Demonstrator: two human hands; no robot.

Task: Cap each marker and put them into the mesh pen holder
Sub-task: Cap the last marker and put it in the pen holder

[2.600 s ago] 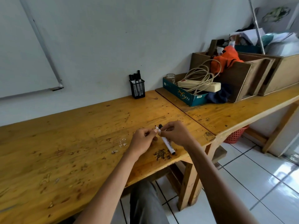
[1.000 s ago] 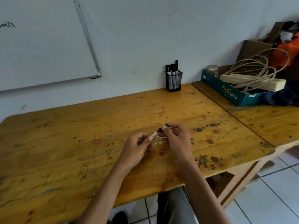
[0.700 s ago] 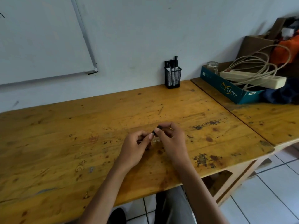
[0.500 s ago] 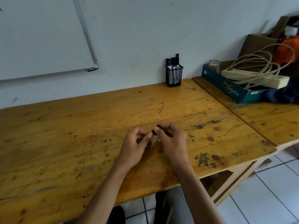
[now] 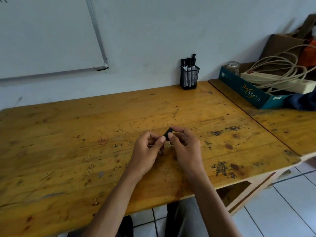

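Whiteboard (image 5: 42, 35) far left, unchanged. Left hand (image 5: 147, 153) fingers closed on the marker (image 5: 166, 133) body — mostly hidden. White barrel seen a second ago is gone; only the black cap end shows, so cap probably seated. Right hand (image 5: 185, 147) fingers pinch that cap. Mesh pen holder (image 5: 189, 77) at the bench (image 5: 68, 151) back — drop-in next.

A black marker cap (image 5: 167, 132) is pinched between the thumbs and fingers of the left hand (image 5: 147, 154) and the right hand (image 5: 185, 151), which are held together above a scarred wooden surface (image 5: 68, 151). A mesh pen holder (image 5: 189, 79), filled with capped markers (image 5: 189, 64), is seen standing at the far edge against the wall, well apart from the hands.
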